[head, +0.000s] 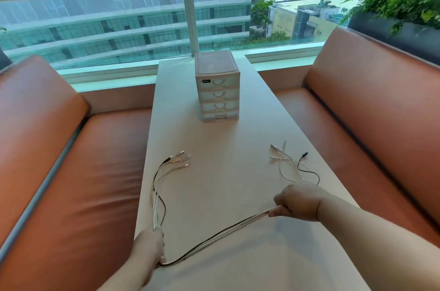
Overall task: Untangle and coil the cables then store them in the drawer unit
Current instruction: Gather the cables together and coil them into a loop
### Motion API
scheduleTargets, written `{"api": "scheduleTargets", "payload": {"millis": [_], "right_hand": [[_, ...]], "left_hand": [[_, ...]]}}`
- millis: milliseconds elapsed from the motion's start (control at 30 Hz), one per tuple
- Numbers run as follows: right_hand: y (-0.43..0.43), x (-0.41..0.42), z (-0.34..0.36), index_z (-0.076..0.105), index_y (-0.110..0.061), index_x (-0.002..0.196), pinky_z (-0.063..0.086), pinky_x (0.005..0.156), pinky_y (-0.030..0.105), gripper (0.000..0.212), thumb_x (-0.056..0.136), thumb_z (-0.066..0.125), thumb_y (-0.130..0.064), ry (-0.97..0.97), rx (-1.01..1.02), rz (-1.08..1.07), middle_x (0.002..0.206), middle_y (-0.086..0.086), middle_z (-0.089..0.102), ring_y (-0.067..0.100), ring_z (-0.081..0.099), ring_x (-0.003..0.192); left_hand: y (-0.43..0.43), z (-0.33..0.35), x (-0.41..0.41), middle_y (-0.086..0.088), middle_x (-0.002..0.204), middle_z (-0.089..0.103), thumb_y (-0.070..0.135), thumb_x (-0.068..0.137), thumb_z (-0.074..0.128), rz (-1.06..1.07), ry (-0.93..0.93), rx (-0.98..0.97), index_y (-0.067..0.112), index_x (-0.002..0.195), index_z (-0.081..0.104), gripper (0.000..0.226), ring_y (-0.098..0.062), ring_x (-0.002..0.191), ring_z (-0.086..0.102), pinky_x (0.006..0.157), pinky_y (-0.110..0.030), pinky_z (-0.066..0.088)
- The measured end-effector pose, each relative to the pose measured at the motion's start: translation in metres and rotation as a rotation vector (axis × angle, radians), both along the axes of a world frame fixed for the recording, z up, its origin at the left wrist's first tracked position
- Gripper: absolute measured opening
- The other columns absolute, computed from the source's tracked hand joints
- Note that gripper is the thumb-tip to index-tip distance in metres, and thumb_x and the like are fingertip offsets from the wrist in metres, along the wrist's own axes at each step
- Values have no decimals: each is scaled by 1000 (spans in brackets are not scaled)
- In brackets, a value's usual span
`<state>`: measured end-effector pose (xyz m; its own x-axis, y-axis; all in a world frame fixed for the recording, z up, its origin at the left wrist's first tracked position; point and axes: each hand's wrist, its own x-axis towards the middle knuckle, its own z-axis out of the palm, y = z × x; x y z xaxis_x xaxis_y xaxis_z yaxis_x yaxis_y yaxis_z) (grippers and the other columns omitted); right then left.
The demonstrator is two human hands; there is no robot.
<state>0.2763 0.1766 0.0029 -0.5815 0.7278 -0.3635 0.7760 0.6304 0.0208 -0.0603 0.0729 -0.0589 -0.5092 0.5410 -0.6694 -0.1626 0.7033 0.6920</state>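
Note:
A bundle of several white and black cables (221, 233) lies stretched across the near part of the pale table (214, 143). My left hand (150, 246) grips the bundle at the table's left edge, and my right hand (298, 202) grips it further along on the right. One set of plug ends (179, 158) fans out on the table ahead of my left hand. The other ends (289, 162) lie loose beyond my right hand. A small translucent drawer unit (217, 87) stands upright at the far middle of the table, all its drawers closed.
Orange leather benches flank the table, one on the left (71, 160) and one on the right (371, 119). A window ledge (107, 74) runs behind the table. A planter with ferns (404, 5) sits at the far right.

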Motion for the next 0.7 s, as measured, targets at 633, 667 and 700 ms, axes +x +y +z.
{"api": "scheduleTargets", "payload": {"millis": [633, 667, 700], "right_hand": [[2, 10, 31, 59, -25, 83, 40, 101, 49, 69, 86, 8, -71, -112, 116, -11, 92, -3, 67, 18, 55, 103], [-2, 12, 32, 59, -25, 83, 36, 103, 47, 74, 82, 1, -72, -95, 116, -11, 94, -3, 66, 17, 54, 107], [-6, 14, 33, 56, -27, 81, 33, 104, 48, 79, 73, -8, -73, -78, 125, -14, 92, -4, 65, 15, 53, 110]], "left_hand": [[18, 0, 1, -13, 73, 56, 17, 101, 36, -447, 565, -47, 5, 80, 55, 31, -31, 79, 51, 62, -30, 34], [23, -2, -1, -18, 83, 61, 18, 100, 36, -447, 561, -41, 3, 88, 59, 30, -32, 83, 52, 67, -31, 36], [28, -3, -3, -22, 90, 62, 17, 100, 36, -402, 525, -39, 0, 93, 61, 30, -32, 82, 53, 69, -33, 39]]}}
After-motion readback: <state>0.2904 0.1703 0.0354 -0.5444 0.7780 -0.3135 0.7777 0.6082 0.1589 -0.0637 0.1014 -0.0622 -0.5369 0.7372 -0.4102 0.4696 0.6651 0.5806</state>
